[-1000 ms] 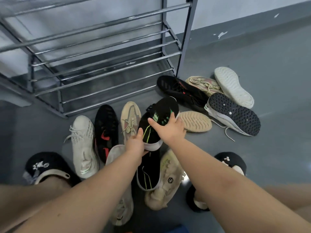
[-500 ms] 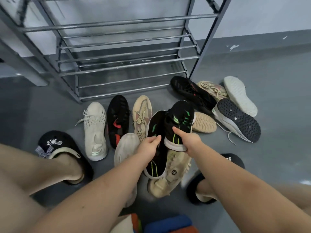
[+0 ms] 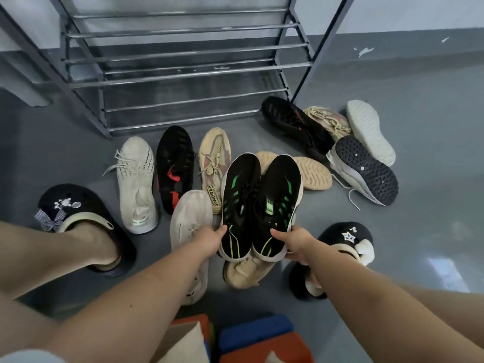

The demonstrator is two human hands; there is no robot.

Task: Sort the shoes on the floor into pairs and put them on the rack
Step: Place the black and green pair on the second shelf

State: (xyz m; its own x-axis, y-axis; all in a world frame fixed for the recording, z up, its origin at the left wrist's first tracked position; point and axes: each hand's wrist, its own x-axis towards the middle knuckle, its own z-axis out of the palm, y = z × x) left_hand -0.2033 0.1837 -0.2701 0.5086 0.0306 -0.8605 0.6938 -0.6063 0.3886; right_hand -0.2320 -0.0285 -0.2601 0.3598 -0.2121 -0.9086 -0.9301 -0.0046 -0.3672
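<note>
The left hand (image 3: 209,241) pinches the heel of one black-and-green shoe (image 3: 239,203); just beside it the right hand (image 3: 296,241) pinches the heel of its mate (image 3: 277,205), both held above the floor (image 3: 432,205) in front of the rack (image 3: 183,72). They look light, with soft knit uppers (likely floppy) and stiffer soles, so the heel rim seems the surest hold.
</note>
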